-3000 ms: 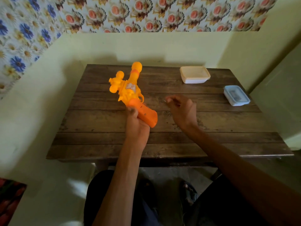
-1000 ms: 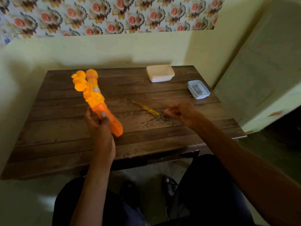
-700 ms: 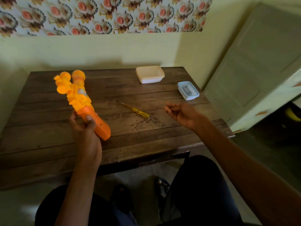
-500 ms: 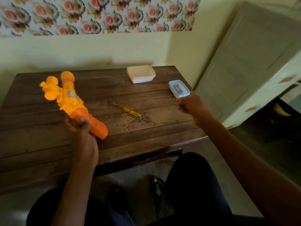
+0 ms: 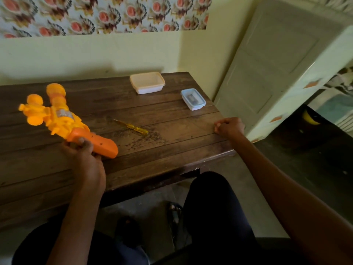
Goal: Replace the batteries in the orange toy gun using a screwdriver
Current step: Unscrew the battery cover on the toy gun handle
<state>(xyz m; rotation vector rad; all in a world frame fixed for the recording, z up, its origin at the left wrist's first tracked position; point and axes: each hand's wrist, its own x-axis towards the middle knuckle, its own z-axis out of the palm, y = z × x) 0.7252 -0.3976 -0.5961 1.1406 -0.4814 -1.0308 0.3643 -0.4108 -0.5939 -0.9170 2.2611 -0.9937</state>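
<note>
The orange toy gun [image 5: 63, 121] lies tilted over the left part of the wooden table [image 5: 172, 146], barrel pointing away. My left hand [image 5: 86, 159] grips its darker orange handle. A yellow-handled screwdriver [image 5: 131, 127] lies loose on the table to the right of the gun. My right hand [image 5: 229, 128] hovers at the table's right edge with its fingers curled into a loose fist; I cannot tell whether anything small is pinched in it. The batteries are hidden.
A cream-lidded white box [image 5: 147, 82] stands at the table's back. A small blue-lidded box [image 5: 193, 98] sits near the back right corner. Dark specks litter the wood near the screwdriver. A pale cabinet [image 5: 277, 64] stands right of the table.
My right hand has moved right from beside the screwdriver to the table's right edge. The view has swung right. The left hand has lowered the gun toward the table.
</note>
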